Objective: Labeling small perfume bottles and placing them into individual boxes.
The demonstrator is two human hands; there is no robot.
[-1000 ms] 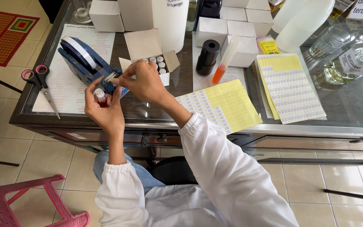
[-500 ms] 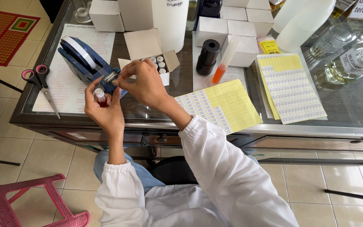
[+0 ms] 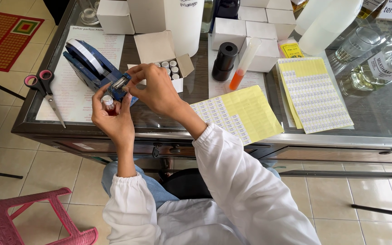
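- We look down on a glass-topped table (image 3: 232, 136) over a pale tiled floor; white boxes, clear bottles and sheets of small labels crowd the upper half of the frame, and a pink plastic chair (image 3: 28, 218) shows at the lower left.
- Our left hand (image 3: 112, 120), left of centre, is curled around a small vial (image 3: 108, 102) with a silver cap, thumb and fingers closed on it so that it stands roughly upright, cap toward the top of the frame.
- Our right hand (image 3: 153, 88) sits just above and right of the left, fingers pinched together at the cutting end of the blue tape dispenser (image 3: 91, 66); we cannot tell whether it grips a strip of tape.
- The relation that matters: the vial lies below and left of the right fingertips, very near them, its long axis running up the frame; the left hand holds it, and the right is the free hand nearest the dispenser's blade.
- An open white box of capped vials (image 3: 169, 68) stands just above the right hand; scissors (image 3: 46, 90) with pink handles lie at the far left, well apart; a yellow label sheet (image 3: 246, 113) lies to the right of the forearm.
- Against the earlier frames, little differs: both hands keep the same place and grip, the vial stays in the left hand, and only the right fingers seem slightly shifted at the dispenser.
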